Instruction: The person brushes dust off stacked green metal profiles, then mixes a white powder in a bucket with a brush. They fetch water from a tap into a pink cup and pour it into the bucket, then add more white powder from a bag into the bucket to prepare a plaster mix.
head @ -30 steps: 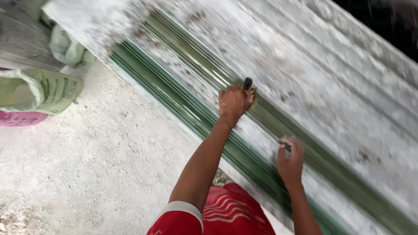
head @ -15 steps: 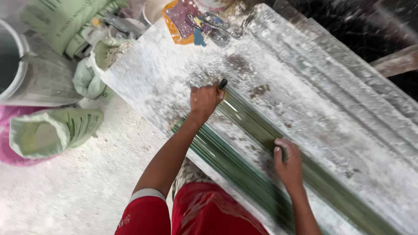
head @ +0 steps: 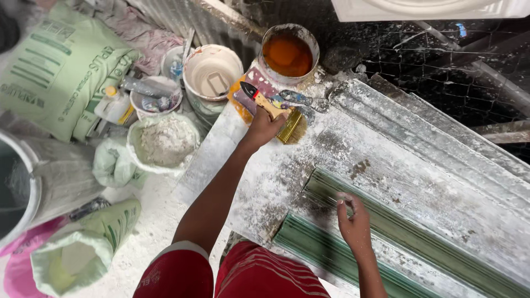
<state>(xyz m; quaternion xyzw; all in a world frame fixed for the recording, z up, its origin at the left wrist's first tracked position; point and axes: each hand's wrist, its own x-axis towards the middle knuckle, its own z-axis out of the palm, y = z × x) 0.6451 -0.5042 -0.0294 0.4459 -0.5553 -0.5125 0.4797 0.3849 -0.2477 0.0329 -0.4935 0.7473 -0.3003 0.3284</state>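
My left hand [head: 264, 127] grips a paintbrush [head: 276, 113] with a yellow handle and a black-and-red end; its bristles rest on the powder-covered top of a long ribbed mould [head: 419, 182]. My right hand [head: 353, 223] lies on the green grooved face of the mould [head: 331, 254], fingers bent, with a small pale bit pinched at the fingertips. A tin of orange liquid [head: 287, 54] stands just beyond the brush. White dust covers most of the mould.
A white bucket [head: 212, 74] with a scraper inside, a small tub of tools [head: 154, 99], an open bag of white powder [head: 164, 140] and green sacks [head: 61, 72] crowd the left. A big drum [head: 22, 187] stands at the left edge. Wire mesh [head: 441, 60] lies behind.
The view has swung toward the mould's end. My left hand has moved the brush up the mould to near the orange tin. My right hand stays on the green grooves.
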